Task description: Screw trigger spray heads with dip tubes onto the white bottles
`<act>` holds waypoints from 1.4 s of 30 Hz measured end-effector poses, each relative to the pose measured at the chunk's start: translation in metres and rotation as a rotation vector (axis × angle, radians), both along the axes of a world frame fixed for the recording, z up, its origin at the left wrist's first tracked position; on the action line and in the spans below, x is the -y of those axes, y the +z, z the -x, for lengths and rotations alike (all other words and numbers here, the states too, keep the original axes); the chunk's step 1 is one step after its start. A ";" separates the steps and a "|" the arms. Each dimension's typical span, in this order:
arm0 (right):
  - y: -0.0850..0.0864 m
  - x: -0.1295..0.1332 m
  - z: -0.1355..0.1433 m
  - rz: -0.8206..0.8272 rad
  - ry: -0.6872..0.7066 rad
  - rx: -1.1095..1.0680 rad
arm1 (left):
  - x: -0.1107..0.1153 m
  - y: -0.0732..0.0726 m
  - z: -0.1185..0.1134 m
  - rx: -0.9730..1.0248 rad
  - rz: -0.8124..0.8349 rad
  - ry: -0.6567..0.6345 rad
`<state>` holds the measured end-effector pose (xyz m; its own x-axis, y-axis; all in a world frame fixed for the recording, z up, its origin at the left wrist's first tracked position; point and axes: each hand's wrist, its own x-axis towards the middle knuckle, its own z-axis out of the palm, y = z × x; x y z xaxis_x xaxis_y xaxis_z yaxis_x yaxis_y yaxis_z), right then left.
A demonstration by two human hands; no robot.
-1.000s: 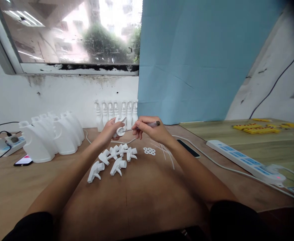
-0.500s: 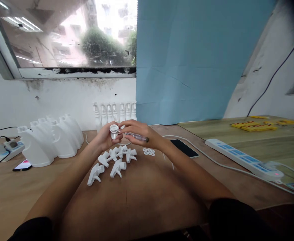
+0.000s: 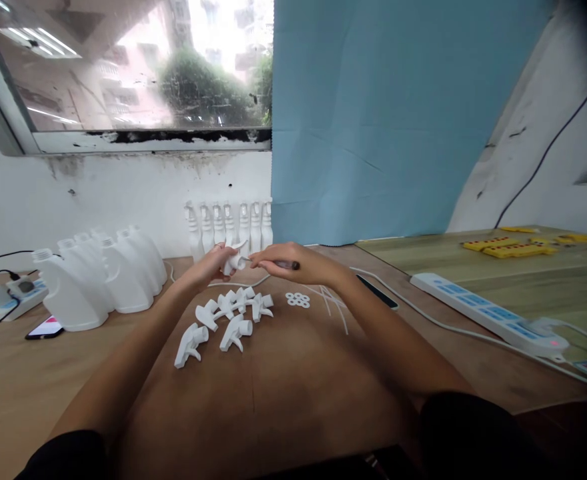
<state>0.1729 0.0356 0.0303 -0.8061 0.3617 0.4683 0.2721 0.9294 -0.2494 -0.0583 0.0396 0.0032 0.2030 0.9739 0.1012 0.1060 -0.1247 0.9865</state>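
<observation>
My left hand [image 3: 215, 264] is closed around a white trigger spray head [image 3: 234, 263], its collar turned toward the right. A screwdriver [image 3: 288, 265] with a see-through handle is gripped in my right hand [image 3: 298, 260], and its thin tip points at the collar; whether it touches inside I cannot tell. On the table below lie several more white spray heads [image 3: 236, 333] in a loose group. To their right is a small cluster of white ring gaskets [image 3: 297, 300], with thin white tubes [image 3: 332, 303] beside it.
White empty-necked bottles [image 3: 76, 293] stand at the left, near a phone [image 3: 45, 327]. Several assembled spray bottles [image 3: 244, 223] line the wall. At the right lie a dark phone [image 3: 377, 292], a power strip [image 3: 483, 313] with its cable, and yellow parts [image 3: 518, 250].
The spray head in my left hand has turned from collar facing me to collar facing right. My right hand has drawn slightly right, with the screwdriver tip now pointing left at the collar.
</observation>
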 end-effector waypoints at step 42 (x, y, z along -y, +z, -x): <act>-0.036 -0.113 -0.093 0.741 -0.771 0.620 | -0.004 -0.009 0.031 -1.345 0.223 -0.388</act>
